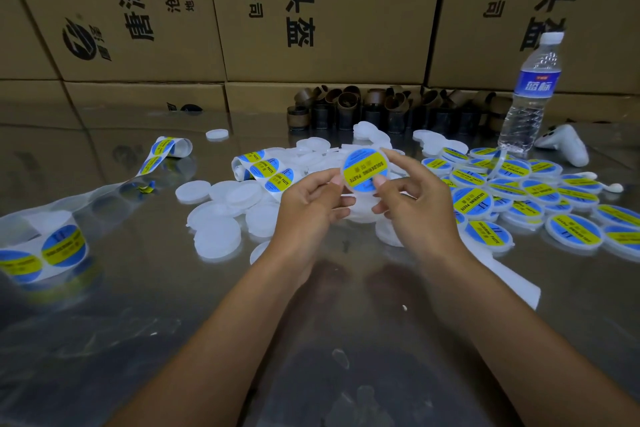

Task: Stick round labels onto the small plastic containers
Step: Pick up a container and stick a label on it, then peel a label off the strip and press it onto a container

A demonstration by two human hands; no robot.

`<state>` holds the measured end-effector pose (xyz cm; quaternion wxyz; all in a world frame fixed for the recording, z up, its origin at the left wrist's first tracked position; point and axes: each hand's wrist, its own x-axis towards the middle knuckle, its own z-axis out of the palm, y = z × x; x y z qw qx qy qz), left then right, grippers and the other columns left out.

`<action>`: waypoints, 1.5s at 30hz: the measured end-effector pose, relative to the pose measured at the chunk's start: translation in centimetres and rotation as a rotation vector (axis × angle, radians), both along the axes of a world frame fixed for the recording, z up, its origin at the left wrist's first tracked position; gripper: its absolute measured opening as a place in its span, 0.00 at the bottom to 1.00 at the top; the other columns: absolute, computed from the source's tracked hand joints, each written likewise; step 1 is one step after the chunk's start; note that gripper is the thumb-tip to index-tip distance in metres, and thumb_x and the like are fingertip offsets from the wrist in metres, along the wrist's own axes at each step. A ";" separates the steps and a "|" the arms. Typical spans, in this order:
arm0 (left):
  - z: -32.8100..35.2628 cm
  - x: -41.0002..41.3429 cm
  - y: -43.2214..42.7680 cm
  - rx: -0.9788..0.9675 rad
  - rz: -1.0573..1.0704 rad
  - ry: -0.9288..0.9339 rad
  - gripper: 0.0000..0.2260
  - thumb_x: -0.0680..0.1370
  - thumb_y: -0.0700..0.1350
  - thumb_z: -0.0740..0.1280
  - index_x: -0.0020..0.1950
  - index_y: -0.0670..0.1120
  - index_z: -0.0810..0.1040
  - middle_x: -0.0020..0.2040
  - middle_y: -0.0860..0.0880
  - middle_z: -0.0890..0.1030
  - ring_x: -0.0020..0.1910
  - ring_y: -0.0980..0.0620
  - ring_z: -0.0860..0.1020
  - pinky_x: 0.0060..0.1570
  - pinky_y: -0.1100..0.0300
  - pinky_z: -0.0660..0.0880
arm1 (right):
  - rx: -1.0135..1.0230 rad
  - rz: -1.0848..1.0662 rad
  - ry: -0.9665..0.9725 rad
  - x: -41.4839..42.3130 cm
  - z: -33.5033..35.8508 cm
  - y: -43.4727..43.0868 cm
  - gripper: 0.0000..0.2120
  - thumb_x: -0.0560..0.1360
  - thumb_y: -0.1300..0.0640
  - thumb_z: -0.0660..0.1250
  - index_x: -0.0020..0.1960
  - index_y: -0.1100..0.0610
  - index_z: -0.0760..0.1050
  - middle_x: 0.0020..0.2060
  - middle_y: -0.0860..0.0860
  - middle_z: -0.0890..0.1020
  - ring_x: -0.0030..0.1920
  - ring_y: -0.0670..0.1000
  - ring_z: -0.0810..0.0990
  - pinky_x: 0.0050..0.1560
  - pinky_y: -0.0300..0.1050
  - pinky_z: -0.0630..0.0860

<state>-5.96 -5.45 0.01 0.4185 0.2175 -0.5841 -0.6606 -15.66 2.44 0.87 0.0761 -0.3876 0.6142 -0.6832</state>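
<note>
In the middle of the frame both your hands pinch one small container [346,174]. The left hand [311,199] holds its left edge with the thumb; the right hand [412,198] has the thumb on the round label [365,165] and the forefinger at the upper rim. The label looks centred, so rub your thumb from the middle outward to press out bubbles, while the left hand keeps the container firm.

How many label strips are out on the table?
2. The long label strip trails across the left side; the short label strip lies by the unlabelled containers, beside the left hand. More may be hidden beneath those containers.
</note>
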 end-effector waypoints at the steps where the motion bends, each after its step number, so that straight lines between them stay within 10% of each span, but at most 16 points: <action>1: 0.1 0.1 0.0 -0.017 0.005 -0.011 0.06 0.80 0.41 0.63 0.50 0.48 0.79 0.42 0.50 0.82 0.40 0.56 0.80 0.43 0.65 0.78 | -0.004 -0.023 0.008 -0.4 0.0 0.1 0.15 0.76 0.62 0.66 0.56 0.45 0.74 0.32 0.47 0.79 0.25 0.41 0.77 0.33 0.32 0.73; 16: 0.1 0.8 -0.6 0.031 0.100 -0.051 0.09 0.78 0.38 0.63 0.47 0.50 0.79 0.39 0.53 0.80 0.34 0.61 0.80 0.37 0.67 0.77 | 0.234 -0.606 0.025 -6.2 -1.9 1.6 0.13 0.75 0.59 0.67 0.57 0.63 0.73 0.41 0.57 0.82 0.58 0.58 0.74 0.54 0.43 0.61; 27: 0.2 0.6 -0.6 0.008 0.099 -0.087 0.09 0.78 0.37 0.63 0.46 0.50 0.80 0.37 0.53 0.80 0.34 0.61 0.79 0.38 0.66 0.76 | 0.420 -0.715 0.138 -6.5 -2.3 1.7 0.08 0.75 0.58 0.65 0.52 0.60 0.72 0.47 0.59 0.80 0.53 0.61 0.74 0.42 0.46 0.60; 38: 0.2 0.6 -0.4 -0.028 0.081 -0.104 0.10 0.78 0.37 0.62 0.46 0.50 0.79 0.35 0.55 0.80 0.33 0.61 0.79 0.37 0.67 0.75 | 0.115 -0.406 0.443 -3.5 -0.5 1.3 0.06 0.71 0.59 0.68 0.40 0.51 0.71 0.29 0.45 0.74 0.35 0.53 0.74 0.38 0.46 0.67; 45: 0.2 0.6 -0.4 -0.028 0.093 -0.109 0.11 0.78 0.37 0.62 0.45 0.51 0.79 0.33 0.56 0.80 0.32 0.63 0.79 0.36 0.67 0.75 | 0.555 -0.149 0.838 -1.8 -1.4 1.5 0.08 0.70 0.42 0.67 0.40 0.44 0.71 0.31 0.44 0.75 0.38 0.42 0.68 0.35 0.43 0.61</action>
